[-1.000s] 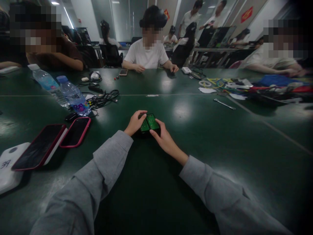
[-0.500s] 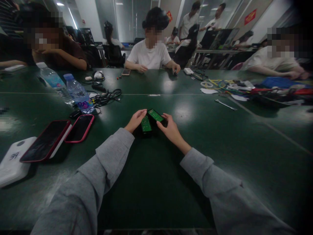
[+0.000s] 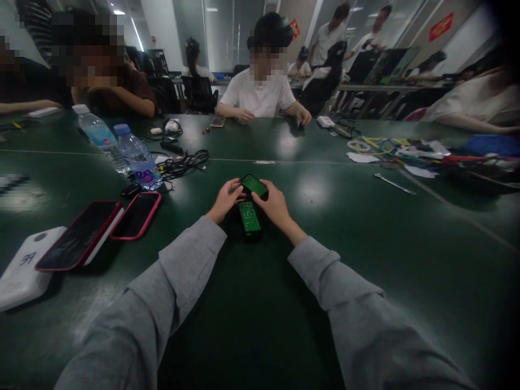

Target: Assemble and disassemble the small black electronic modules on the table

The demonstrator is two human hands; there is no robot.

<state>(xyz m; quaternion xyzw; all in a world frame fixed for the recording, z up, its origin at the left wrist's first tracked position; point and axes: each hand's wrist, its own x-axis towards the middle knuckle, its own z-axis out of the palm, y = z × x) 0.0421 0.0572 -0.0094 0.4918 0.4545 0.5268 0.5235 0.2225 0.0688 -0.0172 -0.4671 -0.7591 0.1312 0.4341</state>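
My right hand (image 3: 273,201) grips a green circuit board in a black frame (image 3: 254,185), its thumb lying across the near edge. On the left of that board is my left hand (image 3: 226,199), fingers apart; whether its fingertips touch the frame I cannot tell. Nearer to me, a second green circuit board in a black case (image 3: 249,218) lies on the table between my hands, no finger on it. Its far end sits close below the held board.
Two phones (image 3: 136,215) (image 3: 79,235) and a white device (image 3: 30,265) lie at left. Behind them stand water bottles (image 3: 138,157) beside black cables (image 3: 189,162). At right are a wrench (image 3: 395,184) and a wire heap (image 3: 442,154). A person (image 3: 260,89) sits opposite.
The held board has moved away from me and left relative to the second board, which now shows more fully. My left fingers have spread. The view has shifted slightly.
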